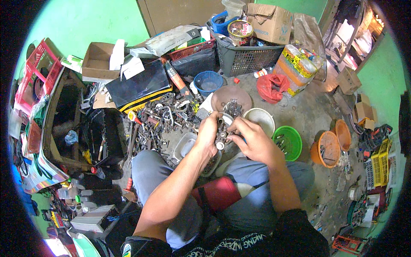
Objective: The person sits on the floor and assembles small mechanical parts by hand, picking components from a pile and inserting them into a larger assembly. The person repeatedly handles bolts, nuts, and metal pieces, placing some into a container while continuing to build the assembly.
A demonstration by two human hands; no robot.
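Small metal fittings held in both hands above my lap, amid sorted and loose pieces.

My left hand (208, 133) holds one cluster of small grey metal fittings with rounded ends (221, 139); my right hand (253, 138) has a narrow grip, fingertips pinching the cluster's right side. The fittings overlap too much to count. I judge the work partway: pieces already lie in the bright green round plastic bowl (296, 145) and the nearer of two orange round plastic buckets (318, 157), while a broad heap of loose, dark metal parts (162, 115), beyond counting, remains on the grey concrete floor (287, 112). Also counted: one blue round plastic basket (208, 88), one white round bowl (268, 118), one brown round dish (220, 98), and one clear rectangular plastic tub (185, 145) beside my left wrist.
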